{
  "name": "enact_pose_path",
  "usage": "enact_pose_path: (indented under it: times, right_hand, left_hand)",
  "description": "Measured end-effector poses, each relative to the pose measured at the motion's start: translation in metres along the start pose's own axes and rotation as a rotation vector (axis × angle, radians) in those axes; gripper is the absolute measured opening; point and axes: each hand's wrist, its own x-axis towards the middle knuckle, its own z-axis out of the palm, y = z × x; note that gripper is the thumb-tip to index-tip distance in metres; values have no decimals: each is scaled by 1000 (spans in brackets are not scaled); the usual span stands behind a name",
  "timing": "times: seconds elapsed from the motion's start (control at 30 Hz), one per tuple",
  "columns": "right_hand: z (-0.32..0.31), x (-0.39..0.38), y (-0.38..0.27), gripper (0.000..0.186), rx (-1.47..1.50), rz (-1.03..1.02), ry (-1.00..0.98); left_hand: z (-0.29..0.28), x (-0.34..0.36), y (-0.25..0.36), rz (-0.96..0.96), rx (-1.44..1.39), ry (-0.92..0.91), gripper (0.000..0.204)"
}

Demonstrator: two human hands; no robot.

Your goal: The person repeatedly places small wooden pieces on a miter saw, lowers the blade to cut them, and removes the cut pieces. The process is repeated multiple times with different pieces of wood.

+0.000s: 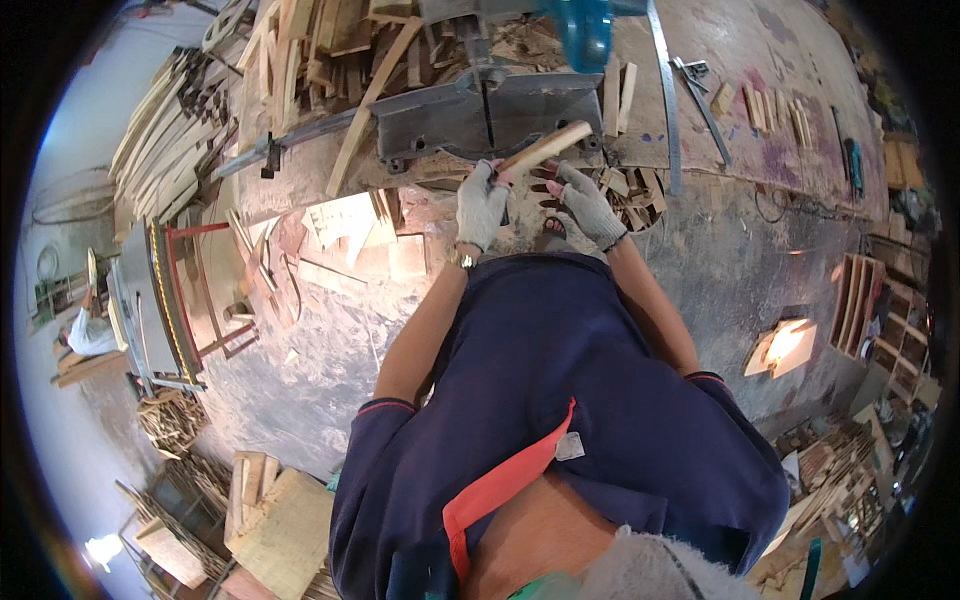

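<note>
Reader: What does each hand show?

Wearer: My left grip (482,210), in a pale knitted glove, is closed on the near left end of a wooden piece (545,146). My right grip (590,208), likewise gloved, is released, its fingers parted just beside the near edge of the wood; whether they touch it, I cannot tell.

Reader: Where is the wood?

Wearer: It slants from my left hand toward the far right, over the near right part of a slotted grey metal base (430,118). Contact between the two cannot be told.

Reader: And the surroundings?

Wearer: On the tabletop (630,152), a long wooden strip (376,105) lies left of the base. To the right are a metal straightedge (669,100), a metal square (705,113) and small wooden blocks (762,108). A blue casing (588,35) shows on the far side. Nearer and left, boards (407,257) lie on the floor (300,390).
</note>
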Motion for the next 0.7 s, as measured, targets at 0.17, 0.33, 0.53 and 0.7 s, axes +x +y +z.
enact_pose_path:
  times: [0.17,0.33,0.53,0.7]
  right_hand:
    - [2,-8,-8,49,-248,-2,50]
    - [8,-22,0,54,-79,127,163]
    - [19,-24,11,52,-116,110,231]
    - [26,26,-3,47,-386,53,273]
  left_hand:
    - [-26,58,-43,-271,-560,9,20]
    - [-65,104,-58,-192,-169,211,38]
    - [-72,101,-76,109,567,321,52]
    - [-70,120,-102,274,440,362,34]
